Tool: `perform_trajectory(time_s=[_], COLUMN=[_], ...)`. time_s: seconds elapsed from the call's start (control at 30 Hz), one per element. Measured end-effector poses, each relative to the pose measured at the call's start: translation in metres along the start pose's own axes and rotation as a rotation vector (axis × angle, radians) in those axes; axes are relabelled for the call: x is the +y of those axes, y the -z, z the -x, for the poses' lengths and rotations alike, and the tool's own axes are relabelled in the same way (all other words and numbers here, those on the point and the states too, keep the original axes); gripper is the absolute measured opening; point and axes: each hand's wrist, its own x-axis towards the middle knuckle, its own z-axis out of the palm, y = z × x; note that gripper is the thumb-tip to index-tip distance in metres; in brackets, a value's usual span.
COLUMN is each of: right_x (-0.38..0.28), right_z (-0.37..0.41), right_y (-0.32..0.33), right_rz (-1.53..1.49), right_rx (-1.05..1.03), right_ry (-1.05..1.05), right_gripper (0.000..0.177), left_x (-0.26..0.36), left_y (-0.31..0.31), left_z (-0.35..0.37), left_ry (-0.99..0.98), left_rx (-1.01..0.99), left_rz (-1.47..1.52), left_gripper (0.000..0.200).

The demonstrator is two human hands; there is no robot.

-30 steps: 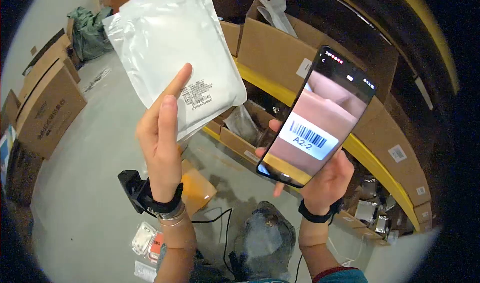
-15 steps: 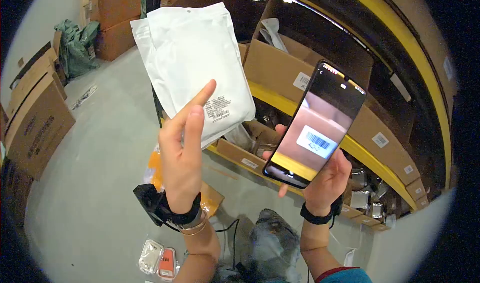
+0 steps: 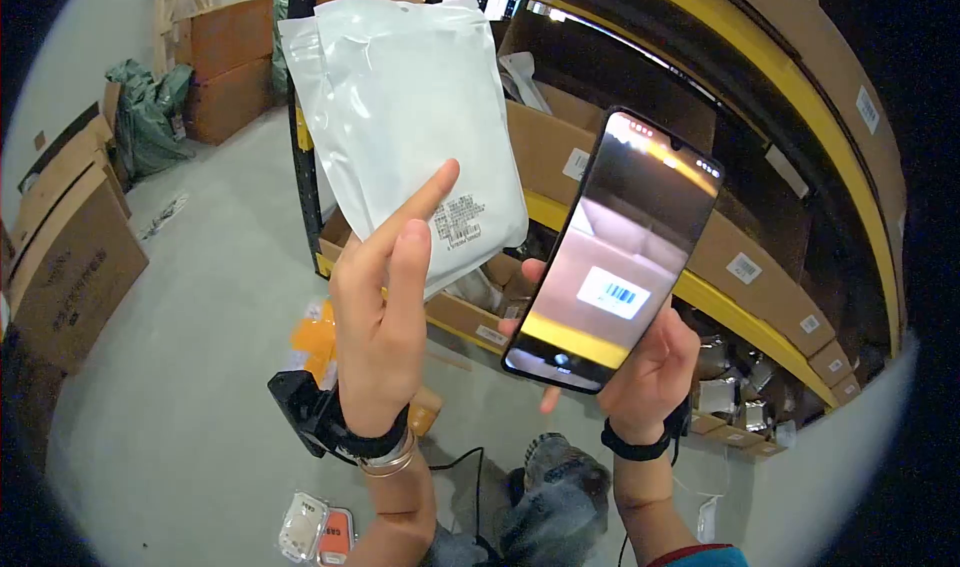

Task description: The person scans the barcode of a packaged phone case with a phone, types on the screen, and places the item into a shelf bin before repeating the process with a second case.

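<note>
My left hand (image 3: 385, 317) grips white plastic packages (image 3: 410, 117), which overlap, with the thumb and index finger lying on their front beside a printed barcode label. My right hand (image 3: 645, 377) holds a black smartphone (image 3: 615, 257) tilted, fingers round its edges. The phone screen shows a camera view of a white barcode label on a box. Behind the phone, a cardboard box (image 3: 545, 157) with a barcode sticker stands on the yellow-edged shelf.
Labelled boxes (image 3: 745, 257) line the shelf rack at right. Flattened cardboard (image 3: 75, 257) leans at left, near a green bag (image 3: 145, 117). An orange-taped package (image 3: 315, 342) and two small packs, one white (image 3: 302, 527), one red (image 3: 336, 537), lie on the floor.
The white packages and my left hand have shifted slightly right in view. The phone has moved a little left, and the barcode on its screen sits lower and further left.
</note>
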Motion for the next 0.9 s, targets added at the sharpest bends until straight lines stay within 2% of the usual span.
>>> perform_trajectory(time_s=[0.1, 0.17, 0.27, 0.37, 0.4, 0.53, 0.63, 0.73, 0.9], right_x=[-0.015, -0.005, 0.007, 0.011, 0.012, 0.02, 0.019, 0.017, 0.024], right_z=[0.001, 0.008, 0.019, 0.013, 0.009, 0.006, 0.007, 0.011, 0.009], right_y=[-0.01, 0.001, 0.009, 0.0, 0.001, 0.001, 0.012, 0.02, 0.033], right_rz=[-0.078, 0.039, -0.04, -0.467, -0.336, -0.297, -0.213, -0.214, -0.264], right_rx=[-0.091, 0.025, 0.024, -0.113, -0.149, -0.108, -0.111, -0.054, -0.091], right_ry=[-0.051, 0.0, -0.001, -0.066, -0.033, -0.054, -0.033, -0.082, -0.081], right_gripper=[0.073, 0.072, 0.071, 0.07, 0.07, 0.069, 0.07, 0.069, 0.07], left_x=[0.0, 0.001, 0.007, 0.018, 0.019, 0.007, 0.0, -0.004, -0.008], left_y=[-0.001, 0.0, 0.007, 0.012, 0.013, 0.008, -0.002, -0.013, -0.021], left_z=[0.007, 0.016, 0.028, 0.031, 0.029, 0.023, 0.023, 0.02, 0.019], left_ry=[-0.061, -0.056, 0.005, 0.049, 0.05, -0.09, -0.047, -0.022, -0.03], left_rx=[-0.019, -0.052, -0.107, -0.062, -0.035, 0.083, 0.035, -0.002, -0.036], left_rz=[-0.113, -0.21, -0.242, -0.227, -0.225, -0.303, -0.247, -0.163, -0.129], left_gripper=[0.038, 0.037, 0.037, 0.037, 0.037, 0.039, 0.039, 0.039, 0.039])
